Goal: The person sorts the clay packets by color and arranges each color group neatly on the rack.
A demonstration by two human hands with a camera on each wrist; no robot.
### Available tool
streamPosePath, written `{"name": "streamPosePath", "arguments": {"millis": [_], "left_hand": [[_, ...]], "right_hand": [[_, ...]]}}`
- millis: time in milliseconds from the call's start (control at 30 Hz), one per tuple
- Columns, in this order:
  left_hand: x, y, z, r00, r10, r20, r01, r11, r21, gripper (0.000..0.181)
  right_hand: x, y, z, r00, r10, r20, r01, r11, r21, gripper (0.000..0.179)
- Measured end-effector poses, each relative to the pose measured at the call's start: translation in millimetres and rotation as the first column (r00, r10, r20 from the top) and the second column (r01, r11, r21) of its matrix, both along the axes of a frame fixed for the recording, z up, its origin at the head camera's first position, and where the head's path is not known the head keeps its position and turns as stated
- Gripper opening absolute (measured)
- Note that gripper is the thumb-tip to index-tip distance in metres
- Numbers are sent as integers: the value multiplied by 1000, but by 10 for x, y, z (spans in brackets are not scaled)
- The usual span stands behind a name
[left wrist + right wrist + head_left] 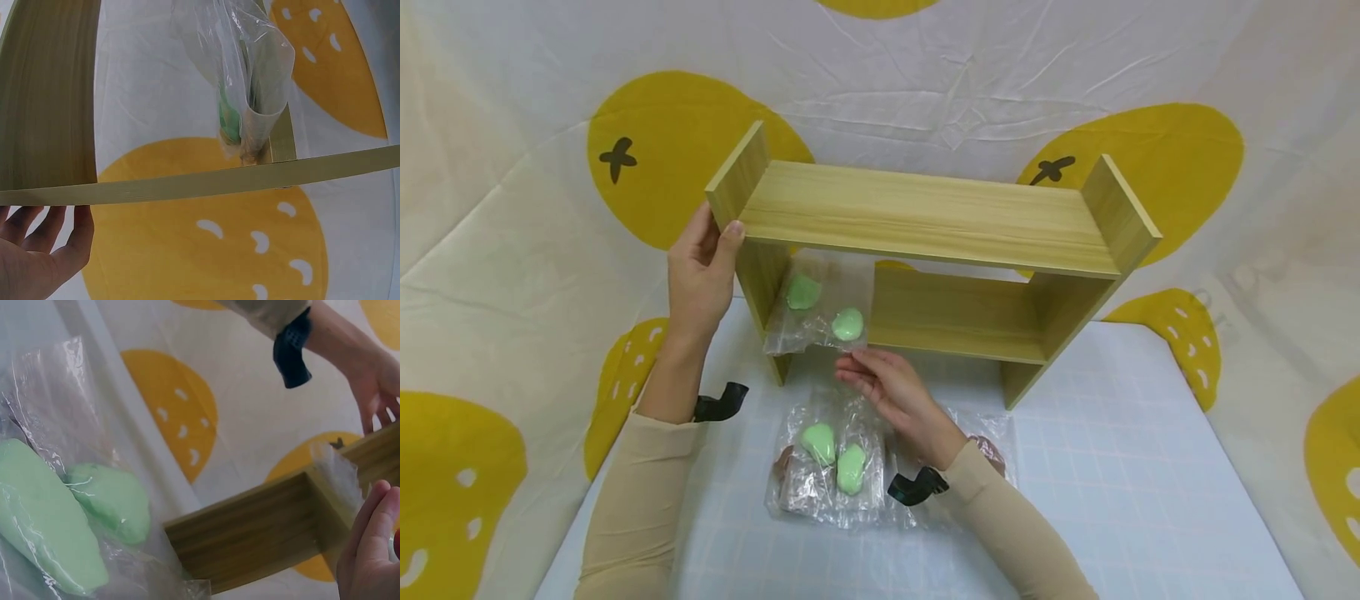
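Note:
A two-tier wooden shelf (925, 208) stands on the table. My left hand (702, 262) grips its left side panel near the top board, thumb at the front and fingers behind. On the lower board, at the left end, a clear plastic bag (823, 275) holding two green pieces stands on edge; the left wrist view shows the bag (269, 81) side-on. Just below that bag's front edge is my right hand (898, 396), its fingers extended and fingertips close to the plastic. In the right wrist view the right hand's fingers (375, 531) are fairly straight.
More clear bags (827, 483) lie on the table in front of the shelf, with green pieces (850, 469) and brown ones inside. A brown piece (988, 452) shows beyond my right wrist. Behind the shelf hangs a pale cloth (925, 75) with yellow shapes.

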State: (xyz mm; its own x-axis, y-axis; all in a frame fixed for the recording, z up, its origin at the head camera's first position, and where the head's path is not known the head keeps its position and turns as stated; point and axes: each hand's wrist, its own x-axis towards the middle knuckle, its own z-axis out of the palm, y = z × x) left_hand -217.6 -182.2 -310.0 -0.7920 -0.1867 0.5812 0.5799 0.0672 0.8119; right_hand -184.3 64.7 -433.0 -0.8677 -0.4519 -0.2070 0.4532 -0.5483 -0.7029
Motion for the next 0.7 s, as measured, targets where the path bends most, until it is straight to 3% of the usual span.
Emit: {"name": "streamPosePath", "arguments": {"millis": [167, 333, 533, 700], "left_hand": [[2, -5, -8, 1000, 5, -5, -5, 1000, 1, 44], [8, -4, -5, 1000, 4, 2, -4, 1000, 10, 44], [13, 0, 1, 1000, 7, 6, -7, 1000, 3, 44], [21, 12, 11, 1000, 0, 12, 0, 1000, 16, 43]], "right_hand": [[-42, -26, -22, 1000, -6, 23, 7, 1000, -13, 24], [-35, -29, -24, 1000, 2, 25, -2, 1000, -10, 25], [5, 14, -25, 999, 21, -26, -20, 999, 33, 32], [69, 105, -49, 995, 31, -95, -18, 991, 132, 35]]}}
